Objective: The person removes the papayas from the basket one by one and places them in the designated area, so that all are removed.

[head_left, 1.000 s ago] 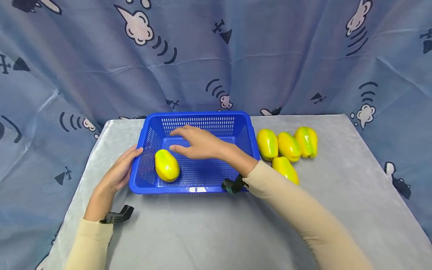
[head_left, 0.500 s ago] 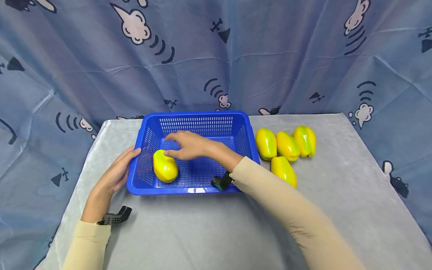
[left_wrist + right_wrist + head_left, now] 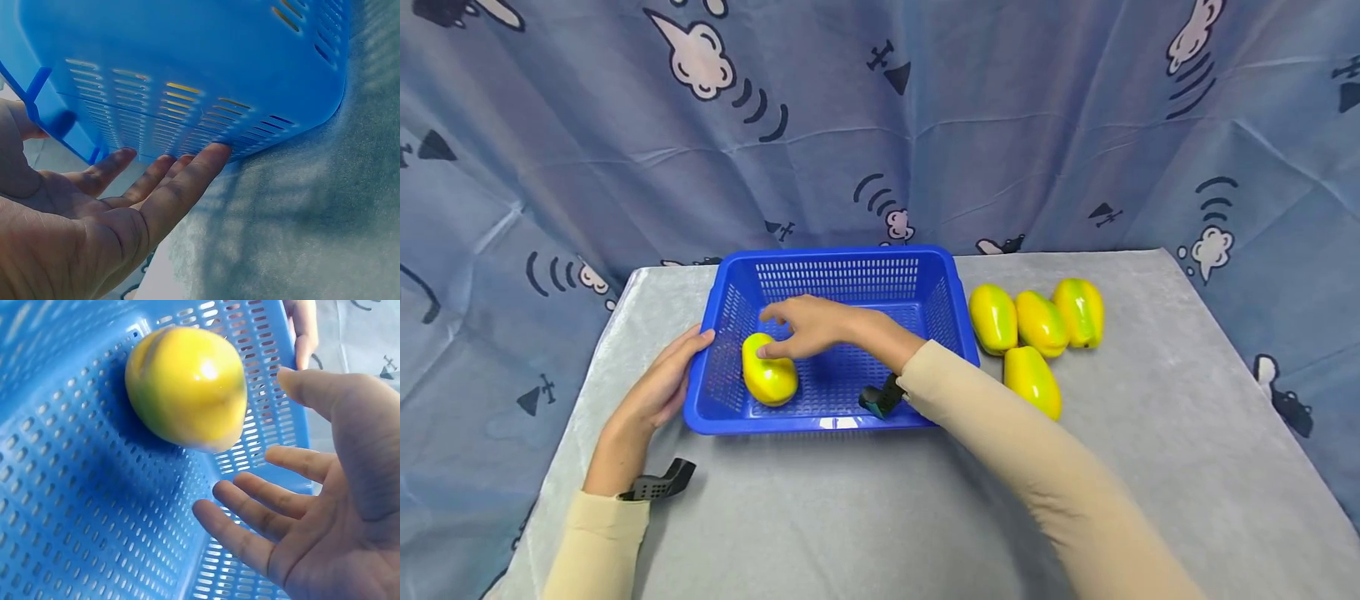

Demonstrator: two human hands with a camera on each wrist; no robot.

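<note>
A blue plastic basket (image 3: 842,422) with slotted walls stands on the table. One yellow-green papaya (image 3: 767,379) lies inside at its left end. My left hand (image 3: 658,385) holds the basket's left rim; in the left wrist view its fingers (image 3: 181,194) lie against the outer wall and the thumb reaches over the rim. Over the basket, my right hand (image 3: 812,325) hovers just behind the papaya, its thumb overlapping the fruit from above. The right wrist view shows those fingers (image 3: 250,512) spread and apart from the papaya (image 3: 187,387).
Several more papayas (image 3: 1033,379) lie grouped on the grey-covered table (image 3: 850,517), close to the basket's right side. A blue patterned curtain (image 3: 1000,125) hangs behind the table's back edge.
My right hand has moved left and slightly nearer, from the basket's middle to above the papaya. The left hand stays at the rim, and the fruit has not visibly moved.
</note>
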